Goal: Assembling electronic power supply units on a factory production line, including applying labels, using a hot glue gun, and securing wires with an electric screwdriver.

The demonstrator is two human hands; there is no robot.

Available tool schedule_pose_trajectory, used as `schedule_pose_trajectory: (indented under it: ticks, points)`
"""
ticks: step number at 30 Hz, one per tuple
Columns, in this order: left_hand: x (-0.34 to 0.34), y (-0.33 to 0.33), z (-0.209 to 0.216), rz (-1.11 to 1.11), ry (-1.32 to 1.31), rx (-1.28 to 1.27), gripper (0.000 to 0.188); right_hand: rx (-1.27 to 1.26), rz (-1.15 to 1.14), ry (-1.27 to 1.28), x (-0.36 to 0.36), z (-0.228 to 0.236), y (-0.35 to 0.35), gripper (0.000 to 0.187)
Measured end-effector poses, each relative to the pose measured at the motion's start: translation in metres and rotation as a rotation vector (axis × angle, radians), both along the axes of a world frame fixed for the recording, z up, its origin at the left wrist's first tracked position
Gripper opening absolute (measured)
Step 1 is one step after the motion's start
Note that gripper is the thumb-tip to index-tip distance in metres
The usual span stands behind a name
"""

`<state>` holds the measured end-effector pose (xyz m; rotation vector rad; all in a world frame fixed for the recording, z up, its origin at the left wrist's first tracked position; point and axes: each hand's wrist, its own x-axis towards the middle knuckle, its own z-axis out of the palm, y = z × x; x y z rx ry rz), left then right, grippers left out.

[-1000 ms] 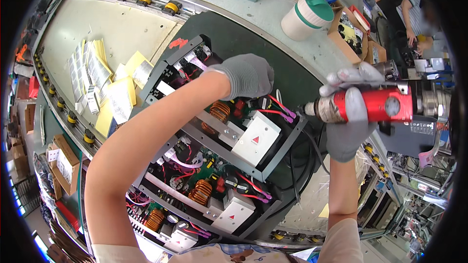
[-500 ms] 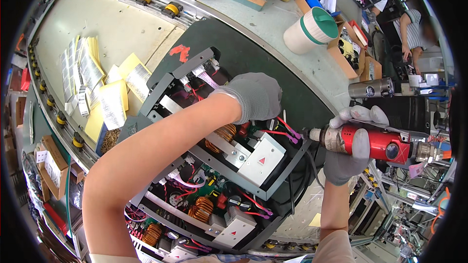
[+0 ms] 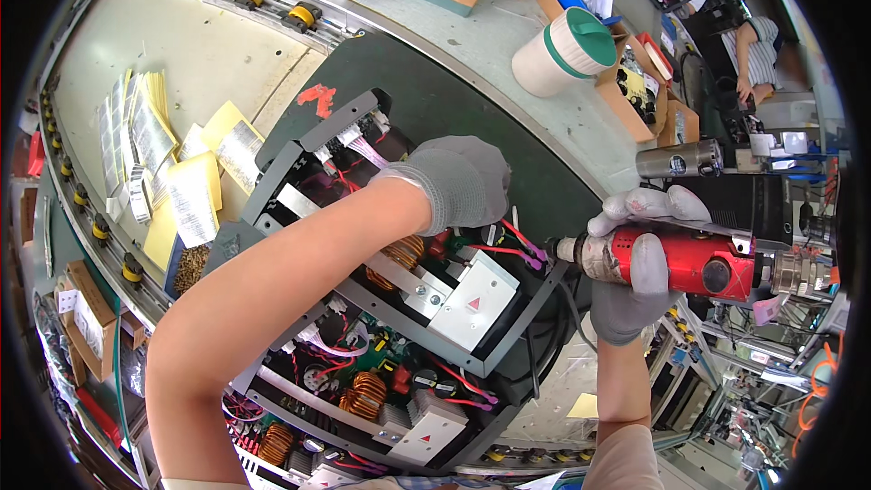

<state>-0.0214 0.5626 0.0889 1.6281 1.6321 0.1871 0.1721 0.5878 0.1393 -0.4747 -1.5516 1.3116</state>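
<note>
My right hand, in a grey glove with pale fingertips, is wrapped round a red air screwdriver. The tool lies nearly level, its nose close to the right corner of an open metal chassis; whether they touch I cannot tell. My left hand, gloved in grey, is curled over the chassis's far side, its fingertips hidden. Inside the chassis are a copper coil, a silver heat sink and red wires with purple sleeves. My left forearm covers part of it.
Similar units stand in a row nearer me. Paper label sheets lie on the left. Beyond the dark green mat are a white-and-green jug, a metal flask and parts boxes. A co-worker in stripes sits far right.
The whole view has shifted slightly, so things appear a little farther left. Both hands keep nearly the same places relative to the chassis, the right one still round the screwdriver.
</note>
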Motion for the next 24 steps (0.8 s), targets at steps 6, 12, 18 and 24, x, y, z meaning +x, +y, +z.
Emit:
schedule_pose_trajectory:
  ticks: [6, 12, 18, 24]
  points:
    - [-0.0011, -0.0012, 0.0016, 0.010, -0.010, 0.027, 0.029, 0.037, 0.046, -0.011, -0.0019, -0.0016, 0.0032, 0.049]
    - [-0.0006, 0.0001, -0.0002, 0.010, -0.007, -0.010, 0.029, -0.020, 0.026, -0.001, -0.0034, -0.0007, 0.0028, 0.049]
    - [-0.0015, 0.0002, -0.0002, 0.000, -0.030, 0.000, 0.028, 0.080, 0.073, -0.058, -0.0047, 0.0010, 0.0058, 0.048]
    - [-0.0006, -0.0001, -0.0019, 0.022, -0.035, 0.015, 0.028, 0.014, 0.105, -0.017, -0.0066, 0.0020, 0.0047, 0.047]
